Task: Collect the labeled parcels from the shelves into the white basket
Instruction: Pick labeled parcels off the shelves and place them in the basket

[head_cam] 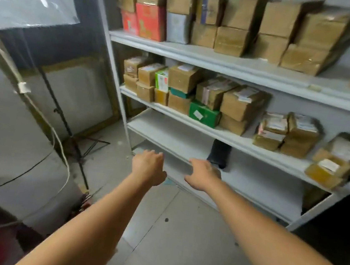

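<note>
At nine o'clock from the hands stands a thin black tripod stand (68, 120), clear of the work. The left hand (149, 166) is stretched forward, its fingers loosely curled, and holds nothing. The right hand (203, 174) is just beside it at three o'clock, fingers relaxed and spread, also empty. It sits close to the edge of a bare lower board of the white metal shelving unit (179, 50); whether it touches is unclear.

The brown cardboard parcels with white paper labels (243, 103) sit one shelf up, at twelve to two o'clock from both hands. Their row runs from ten o'clock down to four. By my reckoning the right hand is nearer and must rise. The white basket is not in view.
</note>
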